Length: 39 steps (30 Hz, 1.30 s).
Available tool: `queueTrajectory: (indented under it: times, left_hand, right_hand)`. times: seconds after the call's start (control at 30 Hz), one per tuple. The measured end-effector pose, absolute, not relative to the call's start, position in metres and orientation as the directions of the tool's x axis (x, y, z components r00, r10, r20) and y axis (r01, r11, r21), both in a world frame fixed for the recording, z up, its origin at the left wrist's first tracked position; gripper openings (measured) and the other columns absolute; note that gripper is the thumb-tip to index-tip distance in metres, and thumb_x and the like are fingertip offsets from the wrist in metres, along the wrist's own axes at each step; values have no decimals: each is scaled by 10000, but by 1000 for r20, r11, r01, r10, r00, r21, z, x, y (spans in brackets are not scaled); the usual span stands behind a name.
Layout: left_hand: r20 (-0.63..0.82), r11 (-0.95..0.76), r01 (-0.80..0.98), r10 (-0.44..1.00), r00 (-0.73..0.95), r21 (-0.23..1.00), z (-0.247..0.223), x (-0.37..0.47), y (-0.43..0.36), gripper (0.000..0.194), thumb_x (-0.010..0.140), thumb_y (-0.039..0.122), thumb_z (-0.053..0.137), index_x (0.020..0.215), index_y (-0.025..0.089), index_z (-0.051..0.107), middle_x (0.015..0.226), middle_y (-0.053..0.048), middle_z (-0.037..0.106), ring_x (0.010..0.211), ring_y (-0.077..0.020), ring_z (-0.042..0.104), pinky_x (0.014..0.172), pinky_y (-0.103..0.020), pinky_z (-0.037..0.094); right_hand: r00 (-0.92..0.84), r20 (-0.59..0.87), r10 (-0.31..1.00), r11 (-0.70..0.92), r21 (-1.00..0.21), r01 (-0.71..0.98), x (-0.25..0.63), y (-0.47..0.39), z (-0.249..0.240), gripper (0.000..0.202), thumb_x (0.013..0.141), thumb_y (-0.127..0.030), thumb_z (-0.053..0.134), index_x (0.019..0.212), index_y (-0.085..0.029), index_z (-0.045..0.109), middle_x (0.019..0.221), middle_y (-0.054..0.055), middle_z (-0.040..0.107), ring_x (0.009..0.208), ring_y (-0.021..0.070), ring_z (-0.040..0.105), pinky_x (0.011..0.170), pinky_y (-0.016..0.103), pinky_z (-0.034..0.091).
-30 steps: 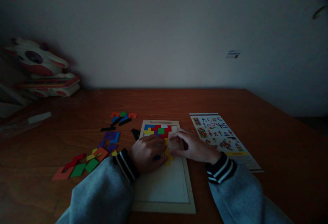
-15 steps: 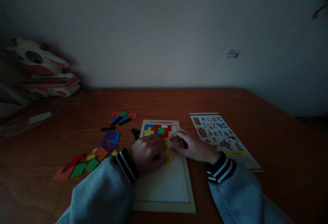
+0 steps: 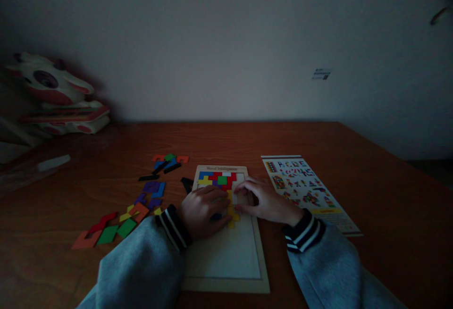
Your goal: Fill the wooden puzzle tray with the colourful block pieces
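Note:
A pale wooden puzzle board (image 3: pixel 226 262) lies before me, with coloured blocks fitted in its far part. Over its left side rests my left hand (image 3: pixel 207 210), palm down, fingers stretched toward the yellow blocks (image 3: pixel 231 216) in the middle. A dark patch shows between its thumb and fingers; I cannot tell whether it is a block or shadow. My right hand (image 3: pixel 265 199) curves in from the board's right edge, thumb and forefinger apart beside those yellow blocks. Nothing visible sits between them. A green block (image 3: pixel 222 180) and red ones show beyond my hands.
Loose blocks lie left of the board: green (image 3: pixel 108 235), orange (image 3: pixel 140 211), purple (image 3: pixel 151 186) and black (image 3: pixel 172 168). A printed pattern sheet (image 3: pixel 311 191) lies to the right. A cow-shaped toy (image 3: pixel 67 96) stands at the far left, near the wall.
Both hands stay in nearly the same place over the board. The view has shifted very slightly; no block has visibly moved.

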<state>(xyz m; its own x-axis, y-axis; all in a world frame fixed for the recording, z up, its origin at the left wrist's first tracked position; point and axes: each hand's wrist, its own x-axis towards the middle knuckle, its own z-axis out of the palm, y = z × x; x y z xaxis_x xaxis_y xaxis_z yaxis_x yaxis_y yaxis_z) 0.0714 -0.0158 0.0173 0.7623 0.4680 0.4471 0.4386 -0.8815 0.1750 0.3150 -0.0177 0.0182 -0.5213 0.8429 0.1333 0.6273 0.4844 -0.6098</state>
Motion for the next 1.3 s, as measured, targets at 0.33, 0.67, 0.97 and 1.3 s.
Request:
queueTrajectory:
  times: [0.33,0.67,0.97,1.3]
  left_hand:
    - [452,-880,444,470,758,171,16,71,-16,248,901,369,611,1037,183,703,1077,-97,712,999,-246,673,850,-405,589]
    - [453,-880,442,469,758,172,17,71,-16,257,902,375,613,1056,188,698,1070,-92,708,995,-241,670,832,-398,588]
    - [457,-880,447,467,757,159,15,72,-15,258,899,376,620,1052,183,697,1077,-93,706,994,-245,670,832,-401,589]
    - [459,-879,449,470,754,162,17,72,-16,270,912,395,601,1048,188,708,1072,-96,712,992,-242,674,839,-403,592]
  right_hand:
    - [-525,134,841,487,-610,624,315,-18,19,400,826,-521,708,1096,-239,619,1108,47,645,1019,214,578,910,388,431]
    - [-523,126,843,483,-605,633,315,-19,20,404,825,-526,706,1103,-248,618,1097,47,644,1001,210,585,906,393,439]
    - [-528,132,839,485,-622,615,314,-19,20,399,835,-519,698,1109,-242,611,1117,48,643,1009,208,590,918,392,437]
    - [-527,135,839,490,-607,626,315,-18,18,375,839,-501,700,1100,-245,616,1129,48,646,1028,214,581,929,398,425]
